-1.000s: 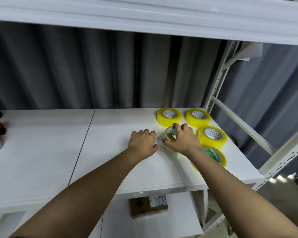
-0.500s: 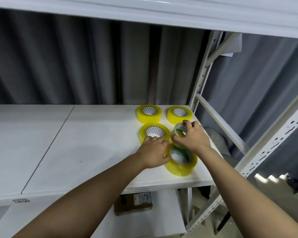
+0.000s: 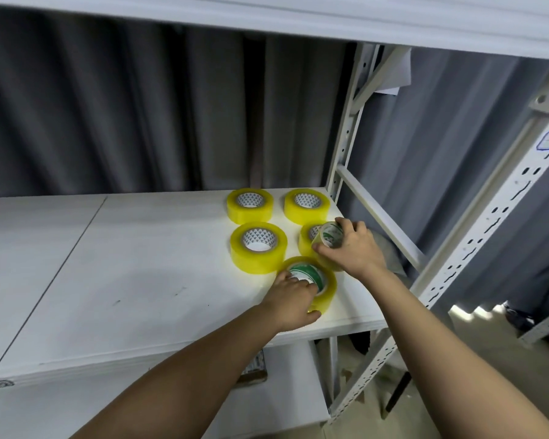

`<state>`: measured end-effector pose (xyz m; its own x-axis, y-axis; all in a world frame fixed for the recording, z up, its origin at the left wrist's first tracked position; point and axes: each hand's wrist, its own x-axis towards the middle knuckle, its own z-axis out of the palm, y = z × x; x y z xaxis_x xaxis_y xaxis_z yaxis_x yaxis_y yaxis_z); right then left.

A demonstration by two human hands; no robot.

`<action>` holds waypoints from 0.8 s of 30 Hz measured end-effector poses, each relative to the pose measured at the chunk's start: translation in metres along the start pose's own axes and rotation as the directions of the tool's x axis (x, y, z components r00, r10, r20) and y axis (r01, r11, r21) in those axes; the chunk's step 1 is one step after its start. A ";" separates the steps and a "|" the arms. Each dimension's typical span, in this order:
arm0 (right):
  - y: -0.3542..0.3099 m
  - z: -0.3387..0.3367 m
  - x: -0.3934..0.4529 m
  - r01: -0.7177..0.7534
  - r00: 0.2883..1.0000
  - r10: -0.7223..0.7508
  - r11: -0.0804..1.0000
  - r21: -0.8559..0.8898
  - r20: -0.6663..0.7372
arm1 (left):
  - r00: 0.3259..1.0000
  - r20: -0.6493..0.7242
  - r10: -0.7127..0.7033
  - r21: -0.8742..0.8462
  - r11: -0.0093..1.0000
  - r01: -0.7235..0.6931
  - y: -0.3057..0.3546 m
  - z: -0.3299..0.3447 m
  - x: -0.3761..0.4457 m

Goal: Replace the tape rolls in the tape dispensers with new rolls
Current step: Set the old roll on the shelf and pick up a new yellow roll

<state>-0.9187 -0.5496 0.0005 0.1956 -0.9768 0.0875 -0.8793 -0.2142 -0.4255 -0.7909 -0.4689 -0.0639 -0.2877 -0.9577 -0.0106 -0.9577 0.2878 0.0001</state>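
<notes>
Saw five fat yellow rolls bunched at the right end of the white shelf [image 3: 108, 280]. Had the left hand [image 3: 293, 294] curled over the near roll [image 3: 325, 285], at 6 o'clock in the bunch, with fingers on its top rim. Had the right hand [image 3: 351, 247] pinched round a small thin roll [image 3: 330, 236], nearly used up, tilted and held just above the roll at 3 o'clock [image 3: 306, 242]. Left three more alone: one at 9 o'clock [image 3: 258, 258], one at 11 o'clock [image 3: 250, 213], one at 1 o'clock [image 3: 307, 213]. Saw no tape dispenser anywhere.

Could have gone wrong in a few ways. Sat the near roll very close to the front edge of the shelf, so could have let it slide off and drop with a loose grip or a quick pull. Could have sent it rolling away too, if tipped on its side. Could have bumped the 3 o'clock roll toward the open right end, with the right hand so close over it. Could have mixed the old thin roll in with the new ones by putting it down among them. Could not tell about any loose sticky end: too small to see.
</notes>
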 end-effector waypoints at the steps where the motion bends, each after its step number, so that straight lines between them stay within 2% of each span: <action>1: 0.001 -0.001 0.000 -0.002 1.000 0.002 1.000 0.000 0.000 | 1.000 -0.005 -0.001 -0.008 1.000 0.001 0.000 0.000 0.001; 11: 0.005 -0.002 -0.002 -0.020 1.000 0.020 1.000 0.014 -0.005 | 1.000 0.009 0.004 -0.020 1.000 -0.004 -0.004 -0.005 -0.001; 13: 0.008 -0.004 -0.002 -0.033 0.999 0.034 0.999 0.036 -0.020 | 1.000 -0.026 -0.013 -0.114 0.993 0.010 -0.008 -0.009 -0.003; 15: 0.013 -0.009 -0.003 -0.054 0.997 0.058 0.996 0.072 -0.049 | 0.996 -0.063 -0.070 -0.323 0.945 0.046 -0.013 -0.015 -0.006; 17: 0.017 -0.014 -0.002 -0.077 0.993 0.087 0.990 0.120 -0.085 | 0.984 -0.059 -0.170 -0.604 0.791 0.101 -0.019 -0.019 -0.009; 19: 0.020 -0.016 -0.003 -0.095 0.988 0.112 0.983 0.155 -0.105 | 0.972 -0.030 -0.231 -0.821 0.561 0.108 -0.025 -0.022 -0.013; 22: 0.020 -0.014 -0.006 -0.120 0.983 0.144 0.973 0.198 -0.112 | 0.961 -0.012 -0.275 -0.956 0.284 0.070 -0.030 -0.029 -0.022; 24: 0.018 -0.011 -0.009 -0.128 0.982 0.156 0.966 0.225 -0.110 | 0.955 -0.015 -0.298 -0.989 0.142 0.029 -0.034 -0.034 -0.031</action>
<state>-0.9413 -0.5449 0.0021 0.0071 -0.9929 0.1189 -0.7768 -0.0804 -0.6246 -0.7490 -0.4493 -0.0297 0.0102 -0.9999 0.0048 -0.1470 0.0032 0.9891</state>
